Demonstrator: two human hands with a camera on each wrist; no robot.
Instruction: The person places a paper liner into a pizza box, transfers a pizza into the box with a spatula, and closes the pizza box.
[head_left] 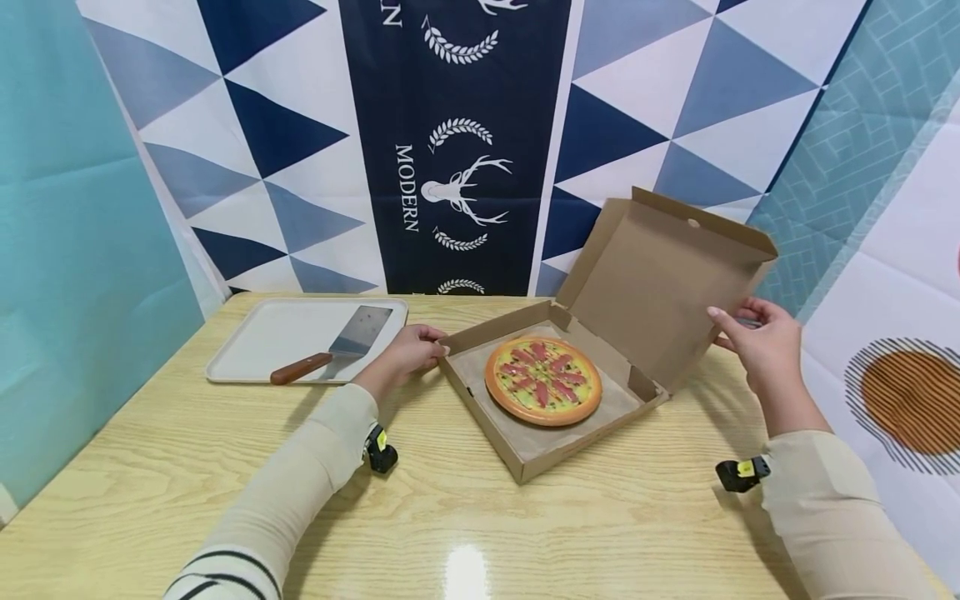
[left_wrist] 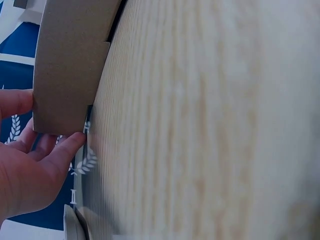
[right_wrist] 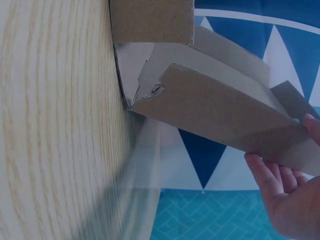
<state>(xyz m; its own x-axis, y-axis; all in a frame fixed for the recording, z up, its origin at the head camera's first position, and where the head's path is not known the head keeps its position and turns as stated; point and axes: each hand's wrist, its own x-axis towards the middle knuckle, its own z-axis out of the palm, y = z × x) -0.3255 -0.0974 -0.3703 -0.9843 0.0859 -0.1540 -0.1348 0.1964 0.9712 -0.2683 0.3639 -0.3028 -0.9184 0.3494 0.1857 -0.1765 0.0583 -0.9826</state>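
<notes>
A brown cardboard pizza box [head_left: 480,418] lies on the table with its lid [head_left: 667,283] raised and leaning back. Inside, on the bottom, sits a round pizza [head_left: 543,381] with pinkish strips on top. My left hand [head_left: 408,357] grips the back left corner of the box; in the left wrist view, its thumb and fingers are around the end of the cardboard wall [left_wrist: 70,65]. My right hand [head_left: 771,362] holds the right edge of the lid between thumb and fingers. The right wrist view shows the lid's side flap [right_wrist: 215,112], torn near the hinge.
To the left, a white tray [head_left: 262,333] stands at the back of the table [head_left: 420,517]. Across its right side rests a spatula [head_left: 302,368] with a wooden handle and a broad metal blade. A patterned cloth [head_left: 457,100] hangs behind the table.
</notes>
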